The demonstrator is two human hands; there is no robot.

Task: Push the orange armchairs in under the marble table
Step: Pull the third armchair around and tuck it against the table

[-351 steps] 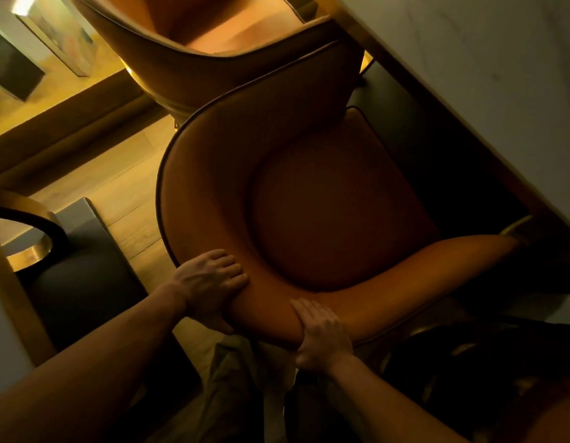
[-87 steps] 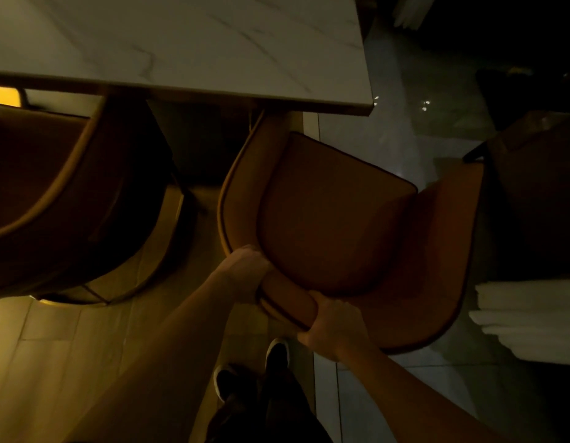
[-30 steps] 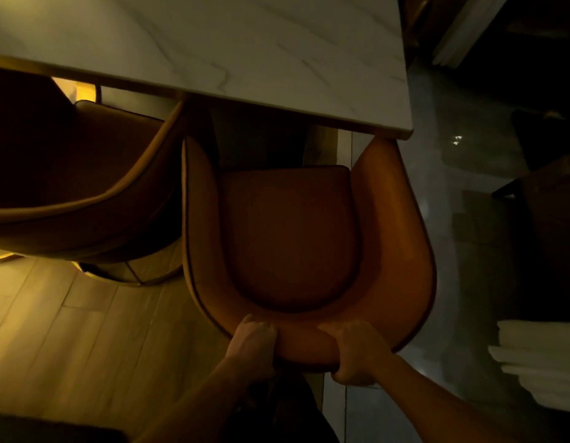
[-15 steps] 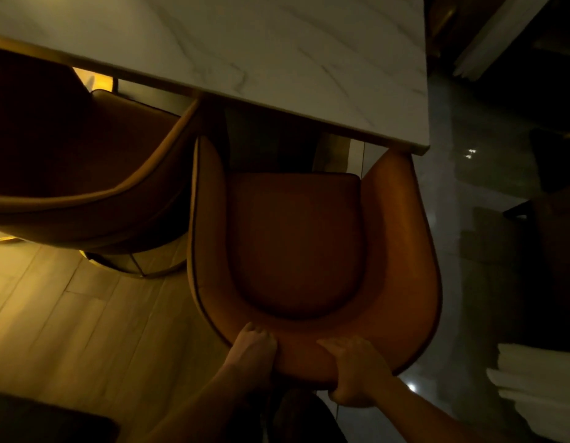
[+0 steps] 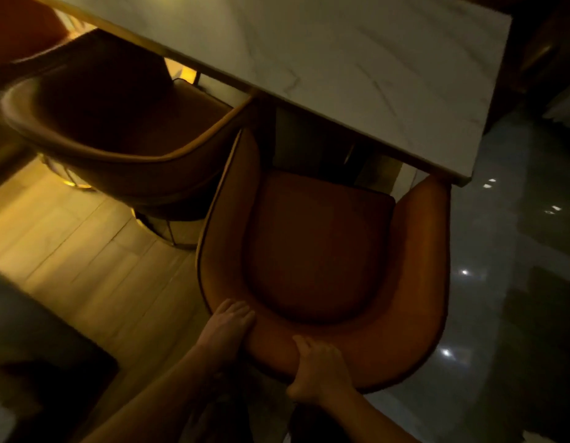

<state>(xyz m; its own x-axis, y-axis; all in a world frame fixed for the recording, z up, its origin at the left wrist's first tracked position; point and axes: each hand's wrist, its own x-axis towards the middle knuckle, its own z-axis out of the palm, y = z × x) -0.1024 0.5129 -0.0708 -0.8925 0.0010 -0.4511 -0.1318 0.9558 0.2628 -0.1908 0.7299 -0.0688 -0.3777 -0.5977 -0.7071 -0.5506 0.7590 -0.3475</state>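
An orange armchair point(image 5: 315, 247) faces the marble table point(image 5: 341, 59), with its two arm tips just under the table's near edge. My left hand point(image 5: 227, 330) and my right hand point(image 5: 315, 369) both grip the top of its curved backrest, fingers curled over the rim. A second orange armchair point(image 5: 111, 123) stands to the left, its seat front tucked under the same table edge.
Light wood floor point(image 5: 85, 251) lies to the left and dark glossy tile point(image 5: 501, 282) to the right. A dark grey block point(image 5: 31, 340) sits at the lower left. The chairs' metal bases show between the two armchairs.
The armchair has slid a little further toward the table, its arm tips now reaching under the edge. My view has swung so the table runs diagonally. Both hands keep their grip.
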